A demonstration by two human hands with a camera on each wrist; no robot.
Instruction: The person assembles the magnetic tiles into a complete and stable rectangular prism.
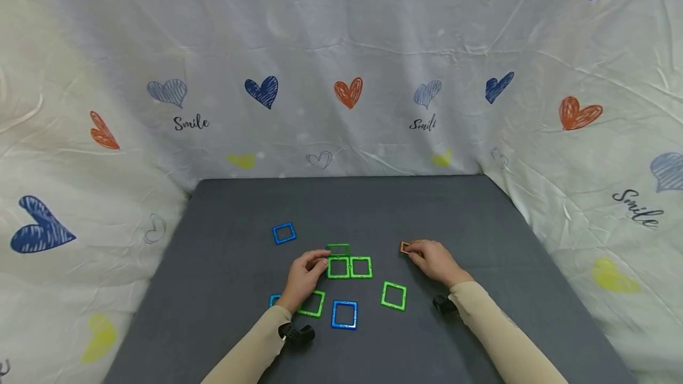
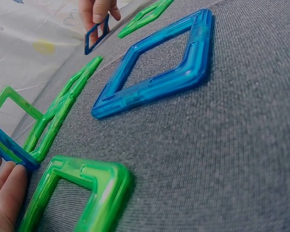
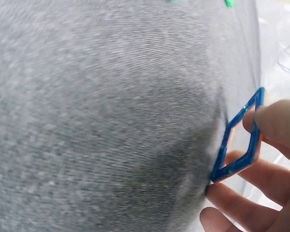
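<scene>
My right hand (image 1: 437, 262) pinches a square magnetic tile (image 3: 255, 145) between thumb and fingers. It shows blue in the right wrist view with orange along its edge, and orange in the head view. My left hand (image 1: 303, 280) is beside two flat green magnetic tiles (image 1: 360, 277) laid side by side. Behind the left one stands an upright green tile (image 1: 338, 246). In the left wrist view, extended fingers (image 2: 12, 186) touch an upright blue tile (image 2: 17, 150) at that corner. The left thumb's contact is hidden there.
Loose on the dark grey table (image 1: 240, 206) lie a blue tile (image 1: 284, 233) at back left, another blue tile (image 1: 344, 328) in front, and a green tile (image 1: 393, 296) at right. Under the left wrist are a green tile (image 1: 321, 304) and a partly hidden blue tile (image 1: 273, 299).
</scene>
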